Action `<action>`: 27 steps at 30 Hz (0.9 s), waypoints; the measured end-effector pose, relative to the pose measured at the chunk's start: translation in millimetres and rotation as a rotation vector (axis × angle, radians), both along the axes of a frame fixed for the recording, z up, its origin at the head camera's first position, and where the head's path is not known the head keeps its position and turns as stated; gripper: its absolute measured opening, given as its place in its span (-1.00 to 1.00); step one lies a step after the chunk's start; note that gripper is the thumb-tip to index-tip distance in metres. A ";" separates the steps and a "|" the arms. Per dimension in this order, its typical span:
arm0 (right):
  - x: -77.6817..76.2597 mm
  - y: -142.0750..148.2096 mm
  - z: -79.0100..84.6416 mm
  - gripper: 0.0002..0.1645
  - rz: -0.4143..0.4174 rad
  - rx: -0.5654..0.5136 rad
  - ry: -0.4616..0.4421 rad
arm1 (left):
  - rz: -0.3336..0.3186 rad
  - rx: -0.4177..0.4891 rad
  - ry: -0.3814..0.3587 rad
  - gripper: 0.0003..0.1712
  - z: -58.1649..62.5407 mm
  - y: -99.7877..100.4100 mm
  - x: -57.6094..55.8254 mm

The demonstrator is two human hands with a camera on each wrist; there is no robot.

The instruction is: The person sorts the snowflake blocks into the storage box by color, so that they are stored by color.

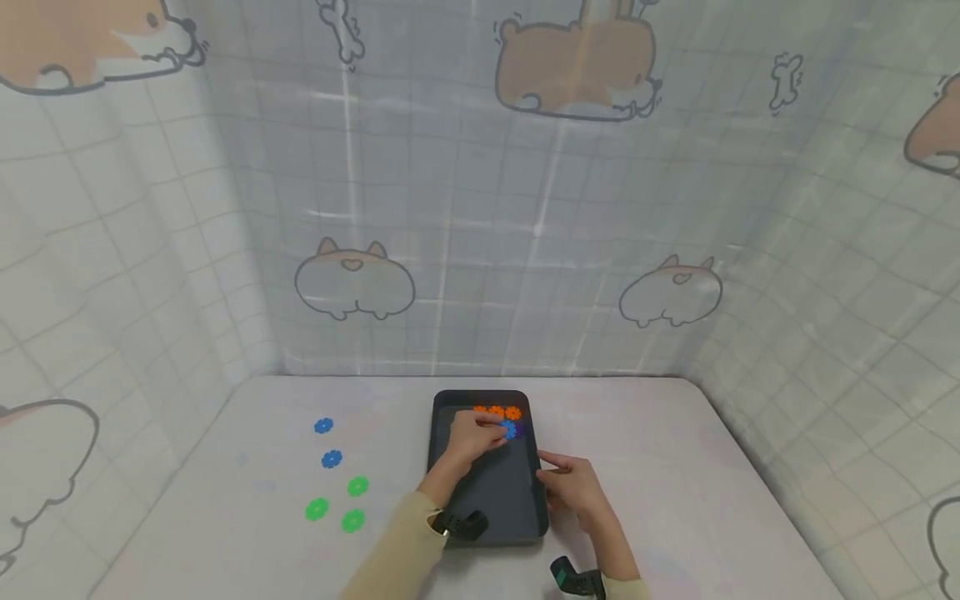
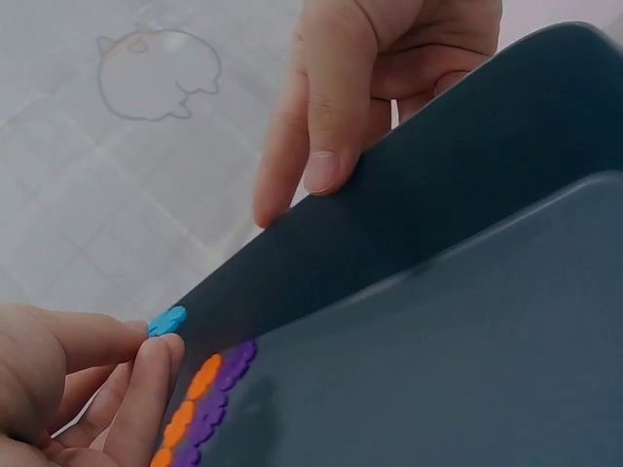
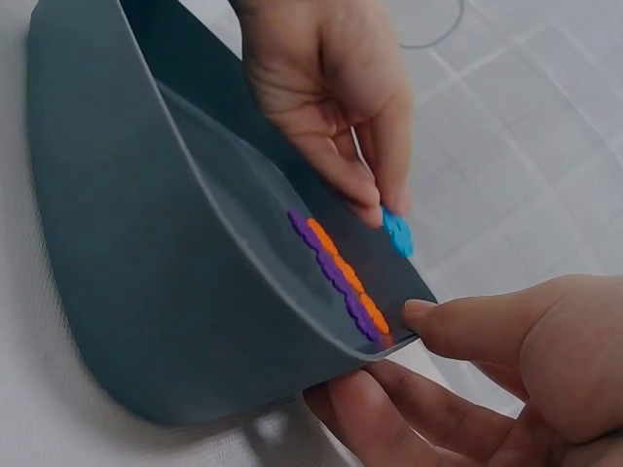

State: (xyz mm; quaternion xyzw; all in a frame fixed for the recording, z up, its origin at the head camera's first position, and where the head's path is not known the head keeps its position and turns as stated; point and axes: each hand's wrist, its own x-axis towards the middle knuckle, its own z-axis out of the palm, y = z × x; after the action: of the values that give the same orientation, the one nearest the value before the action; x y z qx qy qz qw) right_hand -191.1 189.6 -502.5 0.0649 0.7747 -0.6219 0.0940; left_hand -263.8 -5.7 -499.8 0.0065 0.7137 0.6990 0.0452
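Pale yellow sleeves (image 1: 405,542) reach in from the bottom edge of the head view, and black wrist cameras (image 1: 467,525) sit at both wrists. Beyond the cuffs, the left hand (image 1: 474,433) reaches over the far half of a dark grey tray (image 1: 495,504), its thumb and fingertips pinching a small blue flower piece (image 2: 167,322). Both wrist views show that piece raised inside the grasp, near the rows in the tray but apart from them.

At the tray's right side, the right hand (image 1: 576,483) touches the rim with its thumb and fingertips, the fingers mostly extended; whether they grip it or merely rest there, I cannot tell.

Orange flower pieces (image 1: 513,412) form a row along the tray's far end, and a row of purple flower pieces (image 2: 206,418) runs right alongside, nearer the person.

On the white table (image 1: 637,500), left of the tray, lie two more blue pieces (image 1: 332,459) and, closer to the person, three green pieces (image 1: 357,486), all spaced apart. Behind and on both sides rises a pale curtain (image 1: 480,208), printed with grid lines, bones and cartoon dogs.
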 end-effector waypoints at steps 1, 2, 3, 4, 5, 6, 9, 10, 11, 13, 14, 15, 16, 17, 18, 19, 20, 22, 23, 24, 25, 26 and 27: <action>0.1 0.3 -0.1 -0.46 0.000 0.001 0.004 | -0.005 0.002 -0.004 -0.75 0.1 2.1 -0.8; 0.1 0.5 0.2 -0.46 -0.004 0.000 0.006 | -0.009 0.001 -0.007 -0.76 0.1 4.1 -1.7; 0.0 0.8 0.6 -0.45 -0.006 0.001 0.008 | -0.016 0.002 -0.006 -0.77 0.0 6.0 -2.7; 0.1 1.0 1.2 -0.45 -0.008 0.001 0.010 | -0.021 0.001 -0.006 -0.76 -0.5 7.9 -3.7; 0.1 1.4 1.5 -0.45 -0.011 0.000 0.011 | -0.025 -0.002 -0.009 -0.76 -1.2 9.8 -4.8; 0.1 1.4 1.7 -0.45 -0.015 -0.004 0.009 | -0.028 -0.006 -0.012 -0.76 -2.2 11.5 -5.7; 0.1 1.2 2.2 -0.45 -0.019 -0.006 0.004 | -0.033 -0.024 -0.018 -0.74 -6.3 15.6 -7.8; 0.1 1.1 2.3 -0.46 -0.021 -0.009 0.001 | -0.033 -0.028 -0.023 -0.74 -7.6 16.6 -8.1; -0.1 1.1 1.9 -0.45 -0.020 -0.007 0.000 | -0.033 -0.032 -0.031 -0.74 -8.4 17.4 -8.4; -0.6 0.8 1.2 -0.46 -0.021 -0.004 -0.004 | -0.033 -0.038 -0.044 -0.75 -9.7 18.8 -8.9; -0.9 0.7 0.8 -0.46 -0.024 -0.004 -0.010 | -0.033 -0.042 -0.047 -0.75 -10.3 19.3 -9.1; -1.1 0.4 0.5 -0.46 -0.027 -0.004 -0.014 | -0.033 -0.046 -0.053 -0.75 -11.0 19.7 -9.4; -1.1 0.2 0.3 -0.46 -0.032 -0.005 -0.021 | -0.032 -0.050 -0.059 -0.75 -11.7 20.0 -9.7; -1.2 0.0 -0.3 -0.46 -0.034 -0.003 -0.023 | -0.033 -0.055 -0.064 -0.75 -12.4 20.2 -10.0; -1.1 -0.4 -0.4 -0.46 -0.038 -0.002 -0.028 | -0.034 -0.063 -0.064 -0.76 -13.4 20.4 -10.1; -0.9 -0.7 -0.8 -0.46 -0.039 0.000 -0.028 | -0.036 -0.070 -0.062 -0.76 -14.3 20.4 -10.0; -0.8 -0.8 -0.9 -0.46 -0.042 0.000 -0.031 | -0.037 -0.076 -0.061 -0.77 -15.2 20.5 -9.9; -0.4 -1.0 -1.5 -0.46 -0.041 0.003 -0.031 | -0.038 -0.083 -0.057 -0.77 -16.3 20.5 -9.2; -0.3 -1.0 -1.9 -0.46 -0.039 0.006 -0.030 | -0.039 -0.086 -0.052 -0.78 -17.0 20.5 -8.8; -0.2 -0.9 -2.2 -0.46 -0.039 0.007 -0.031 | -0.037 -0.090 -0.047 -0.79 -17.2 20.5 -8.2; -0.2 -0.8 -2.8 -0.46 -0.039 0.008 -0.034 | -0.035 -0.093 -0.045 -0.79 -17.3 20.5 -7.5; -0.2 -0.5 -3.4 -0.45 -0.040 0.007 -0.039 | -0.032 -0.097 -0.043 -0.80 -17.6 20.6 -7.0; 0.0 -0.2 -3.9 -0.45 -0.039 0.004 -0.041 | -0.030 -0.102 -0.039 -0.80 -17.8 20.8 -6.4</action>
State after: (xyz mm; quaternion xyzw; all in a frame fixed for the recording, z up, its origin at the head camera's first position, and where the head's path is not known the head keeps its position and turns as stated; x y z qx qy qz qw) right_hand -191.1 189.3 -506.4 0.0929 0.7726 -0.6205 0.0974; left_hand -270.2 15.2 -517.6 0.0012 0.7473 0.6608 0.0701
